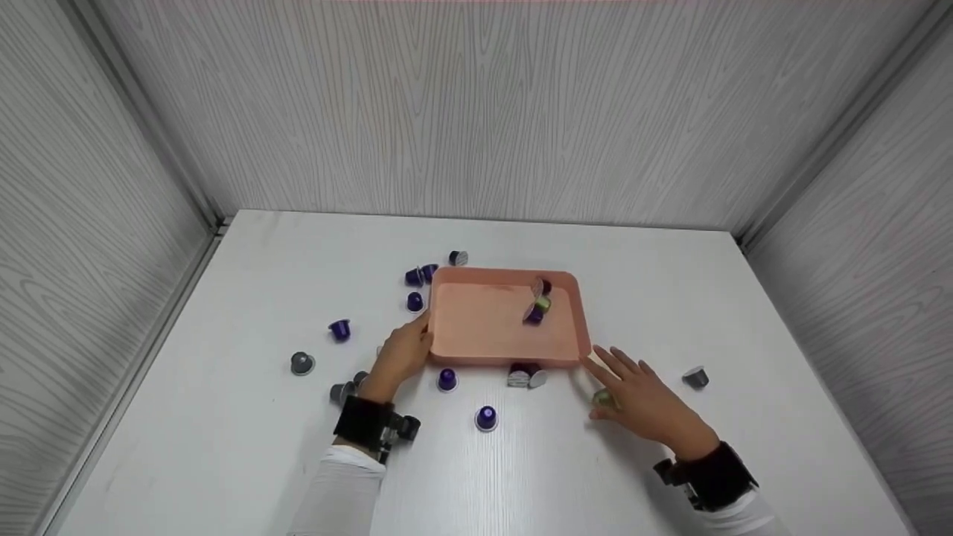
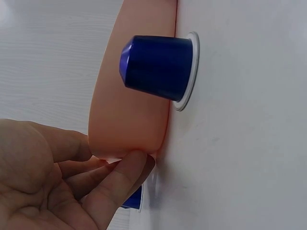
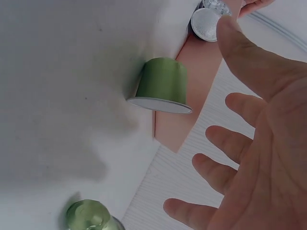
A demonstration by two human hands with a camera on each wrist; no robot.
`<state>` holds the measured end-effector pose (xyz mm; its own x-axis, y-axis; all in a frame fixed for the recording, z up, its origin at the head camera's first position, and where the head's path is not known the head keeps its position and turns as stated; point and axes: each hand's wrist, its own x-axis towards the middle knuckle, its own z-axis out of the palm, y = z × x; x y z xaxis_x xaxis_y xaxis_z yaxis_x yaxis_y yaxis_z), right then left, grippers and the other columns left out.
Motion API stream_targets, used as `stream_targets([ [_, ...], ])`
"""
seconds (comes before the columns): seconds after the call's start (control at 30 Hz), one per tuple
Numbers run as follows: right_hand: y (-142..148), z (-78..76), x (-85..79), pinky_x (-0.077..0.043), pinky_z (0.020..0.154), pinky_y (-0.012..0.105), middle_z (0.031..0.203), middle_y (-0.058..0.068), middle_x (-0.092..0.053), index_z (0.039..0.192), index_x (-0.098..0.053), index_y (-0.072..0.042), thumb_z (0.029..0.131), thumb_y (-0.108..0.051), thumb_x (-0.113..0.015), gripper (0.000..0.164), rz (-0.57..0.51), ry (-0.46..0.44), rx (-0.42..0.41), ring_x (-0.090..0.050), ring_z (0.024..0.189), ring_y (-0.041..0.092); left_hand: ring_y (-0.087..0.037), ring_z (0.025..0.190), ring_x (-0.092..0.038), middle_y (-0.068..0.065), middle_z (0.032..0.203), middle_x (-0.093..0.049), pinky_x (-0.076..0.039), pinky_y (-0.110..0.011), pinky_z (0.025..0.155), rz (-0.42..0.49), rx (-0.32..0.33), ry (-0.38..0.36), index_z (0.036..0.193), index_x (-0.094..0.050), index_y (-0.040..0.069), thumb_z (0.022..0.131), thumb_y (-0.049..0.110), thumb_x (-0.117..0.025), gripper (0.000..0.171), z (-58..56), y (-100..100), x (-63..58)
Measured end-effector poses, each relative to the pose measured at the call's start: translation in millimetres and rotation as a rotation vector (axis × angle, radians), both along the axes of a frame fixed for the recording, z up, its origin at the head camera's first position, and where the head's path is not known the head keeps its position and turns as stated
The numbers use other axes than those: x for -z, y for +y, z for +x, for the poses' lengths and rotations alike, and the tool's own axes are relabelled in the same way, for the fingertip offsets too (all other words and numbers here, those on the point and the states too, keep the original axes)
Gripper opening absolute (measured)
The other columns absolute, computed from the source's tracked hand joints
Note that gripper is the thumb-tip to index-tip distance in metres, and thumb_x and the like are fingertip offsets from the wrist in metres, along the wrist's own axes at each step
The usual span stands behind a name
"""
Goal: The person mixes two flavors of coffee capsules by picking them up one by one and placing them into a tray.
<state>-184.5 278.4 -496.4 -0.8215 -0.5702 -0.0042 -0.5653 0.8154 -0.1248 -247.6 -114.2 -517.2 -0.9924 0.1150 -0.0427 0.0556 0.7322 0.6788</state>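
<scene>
So the left hand [image 1: 404,351] pinches the pink tray [image 1: 476,361] mid-bench, near its front-left corner. Right hand [image 1: 642,400]'s spread wide, empty, by the front-right one. Seems early days: few capsules [image 1: 533,316] inside, loads of loose capsules [image 1: 486,418] on the bench [image 1: 543,484].

The head view looks down; both close wrist views share the tray [image 1: 480,318].

White tbl [image 1: 633,283]: pink tray [image 1: 476,321] nr mid; purple pods [image 1: 486,418], grey pods [image 1: 301,363] & green pod [image 3: 162,84] round it.
</scene>
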Motion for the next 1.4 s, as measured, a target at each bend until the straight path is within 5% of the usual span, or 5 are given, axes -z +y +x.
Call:
stream_targets([
  [0.5,4,10.7,6.3,-0.049,0.091,0.053,0.141,0.015,-0.051,0.142,-0.051,-0.012,0.089,-0.016,-0.073,0.058,-0.056,-0.041,0.034,-0.057,0.118,0.035,-0.038,0.121,-0.054,-0.021,0.137,-0.054,-0.044,-0.053,0.097,-0.017,-0.005,-0.02,0.152,-0.036,0.008,0.102,0.017,-0.046,0.052,-1.1,-1,0.5],
  [1.4,6,7.9,12.1,-0.053,0.067,0.041,0.109,0.007,-0.066,0.111,-0.068,-0.006,0.085,-0.004,-0.073,0.026,-0.065,0.104,-0.062,-0.067,0.092,0.022,-0.039,0.109,-0.06,-0.023,0.129,-0.059,-0.047,-0.052,0.091,0.004,0.022,0.059,0.148,-0.04,0.003,0.1,0.012,-0.048,0.05,1.2,-2,1.4],
])
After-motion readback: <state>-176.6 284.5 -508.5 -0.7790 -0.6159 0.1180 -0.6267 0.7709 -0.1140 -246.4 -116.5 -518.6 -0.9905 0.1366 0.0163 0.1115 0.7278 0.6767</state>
